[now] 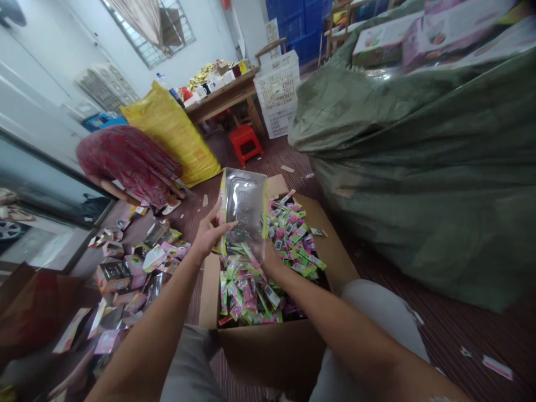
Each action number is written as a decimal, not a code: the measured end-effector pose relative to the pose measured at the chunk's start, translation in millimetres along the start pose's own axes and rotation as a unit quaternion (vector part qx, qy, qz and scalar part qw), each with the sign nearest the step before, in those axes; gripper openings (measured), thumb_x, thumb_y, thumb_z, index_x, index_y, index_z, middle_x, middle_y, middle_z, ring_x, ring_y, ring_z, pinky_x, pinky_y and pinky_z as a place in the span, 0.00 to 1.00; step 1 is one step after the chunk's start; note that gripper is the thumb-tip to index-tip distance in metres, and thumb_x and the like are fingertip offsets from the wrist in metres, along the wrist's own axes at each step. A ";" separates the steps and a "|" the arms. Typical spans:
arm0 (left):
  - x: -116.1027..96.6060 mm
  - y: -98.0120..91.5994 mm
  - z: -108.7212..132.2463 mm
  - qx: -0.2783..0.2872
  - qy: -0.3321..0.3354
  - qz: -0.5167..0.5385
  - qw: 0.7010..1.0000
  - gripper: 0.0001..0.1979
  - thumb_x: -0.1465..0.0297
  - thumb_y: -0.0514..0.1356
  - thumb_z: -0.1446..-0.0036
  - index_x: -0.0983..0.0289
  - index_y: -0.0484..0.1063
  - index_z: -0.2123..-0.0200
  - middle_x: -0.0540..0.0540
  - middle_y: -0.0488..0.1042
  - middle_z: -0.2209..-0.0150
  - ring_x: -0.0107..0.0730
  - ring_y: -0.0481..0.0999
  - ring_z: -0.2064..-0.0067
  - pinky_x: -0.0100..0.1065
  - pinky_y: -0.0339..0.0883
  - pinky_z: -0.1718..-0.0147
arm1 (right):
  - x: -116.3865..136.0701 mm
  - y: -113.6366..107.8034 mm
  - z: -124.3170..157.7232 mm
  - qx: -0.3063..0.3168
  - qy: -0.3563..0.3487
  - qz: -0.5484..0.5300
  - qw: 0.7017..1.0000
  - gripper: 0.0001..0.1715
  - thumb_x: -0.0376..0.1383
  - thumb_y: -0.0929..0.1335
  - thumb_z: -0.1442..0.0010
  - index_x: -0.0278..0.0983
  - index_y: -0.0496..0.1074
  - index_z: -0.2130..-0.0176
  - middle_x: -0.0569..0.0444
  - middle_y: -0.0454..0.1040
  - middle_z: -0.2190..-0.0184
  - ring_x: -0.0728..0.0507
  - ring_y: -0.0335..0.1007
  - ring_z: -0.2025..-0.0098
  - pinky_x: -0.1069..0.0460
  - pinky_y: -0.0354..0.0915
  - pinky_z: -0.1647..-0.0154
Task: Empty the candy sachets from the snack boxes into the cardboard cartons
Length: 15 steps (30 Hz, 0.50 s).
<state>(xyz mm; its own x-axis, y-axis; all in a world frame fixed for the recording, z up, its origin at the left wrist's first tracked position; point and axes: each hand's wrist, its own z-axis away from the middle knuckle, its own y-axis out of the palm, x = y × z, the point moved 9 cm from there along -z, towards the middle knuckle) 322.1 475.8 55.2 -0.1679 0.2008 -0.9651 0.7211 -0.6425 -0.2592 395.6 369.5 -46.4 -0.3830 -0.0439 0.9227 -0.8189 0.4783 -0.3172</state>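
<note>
A box with a clear plastic window [244, 206] and yellow-green edges tilts over an open cardboard carton [272, 349]. My left hand [209, 231] grips its left side, thumb across the window and fingers round behind. At the lower right of the windowed box is my right hand [268, 258]; its fingers are hidden by the plastic and blur. Several slim green-and-pink sachets [253, 259] show at the box's lower end, close to that hand. Beneath both hands, a heap of similar sachets [297, 237] fills the carton, which stands between my knees.
Opened boxes [113, 273] litter the floor at left. Beyond them a person [125, 159] bends down beside a yellow sack [176, 134]. A large green sack [419, 167] holding boxes bulks at right. Farther back are a red stool [245, 142], white crates [277, 92] and a loaded table [226, 92].
</note>
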 end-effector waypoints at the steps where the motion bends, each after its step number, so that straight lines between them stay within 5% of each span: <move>1: 4.9 -5.7 -3.3 -0.012 -0.010 0.030 0.999 0.48 0.64 0.74 0.62 0.62 0.66 0.35 0.56 0.78 0.46 0.48 0.76 0.46 0.41 0.71 0.47 | 5.6 -1.3 -0.6 0.009 -0.025 0.054 0.998 0.18 0.37 0.71 0.40 0.39 0.75 0.49 0.46 0.76 0.52 0.37 0.69 0.48 0.45 0.62 0.43; 6: 24.7 -44.0 -12.7 -0.081 -0.057 0.118 0.988 0.44 0.69 0.74 0.67 0.62 0.73 0.41 0.55 0.83 0.56 0.43 0.81 0.57 0.34 0.76 0.60 | 25.2 -20.0 -3.4 -0.004 -0.104 0.163 0.981 0.13 0.35 0.70 0.42 0.35 0.76 0.57 0.46 0.75 0.60 0.39 0.69 0.57 0.48 0.63 0.56; 10: 17.2 -75.5 -9.7 -0.118 -0.043 0.105 0.986 0.49 0.71 0.74 0.69 0.61 0.70 0.38 0.55 0.82 0.53 0.46 0.80 0.51 0.38 0.75 0.52 | 21.9 -47.8 -3.4 -0.045 -0.066 0.212 0.974 0.13 0.31 0.68 0.41 0.36 0.76 0.56 0.45 0.75 0.56 0.39 0.68 0.53 0.47 0.61 0.53; 13: 5.2 -77.2 -6.7 -0.100 -0.020 0.084 0.991 0.50 0.70 0.75 0.66 0.60 0.67 0.36 0.56 0.80 0.48 0.48 0.77 0.45 0.42 0.70 0.44 | 8.8 -42.7 1.8 0.022 -0.023 0.318 0.948 0.15 0.33 0.68 0.40 0.35 0.76 0.52 0.40 0.73 0.51 0.34 0.66 0.47 0.42 0.59 0.47; 15: -3.5 -69.3 -5.9 -0.082 0.011 0.081 0.993 0.47 0.69 0.74 0.64 0.59 0.68 0.36 0.57 0.77 0.44 0.48 0.73 0.40 0.43 0.65 0.39 | -4.8 -32.9 7.1 0.075 0.021 0.344 0.936 0.28 0.37 0.72 0.42 0.36 0.71 0.43 0.36 0.69 0.43 0.30 0.62 0.41 0.37 0.57 0.43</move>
<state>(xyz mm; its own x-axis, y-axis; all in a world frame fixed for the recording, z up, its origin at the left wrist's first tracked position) 276.7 523.9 76.8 -0.0270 0.1220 -0.9922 0.8374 -0.5393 -0.0891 421.4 347.7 -41.9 -0.8274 0.2647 0.4953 -0.4364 0.2519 -0.8637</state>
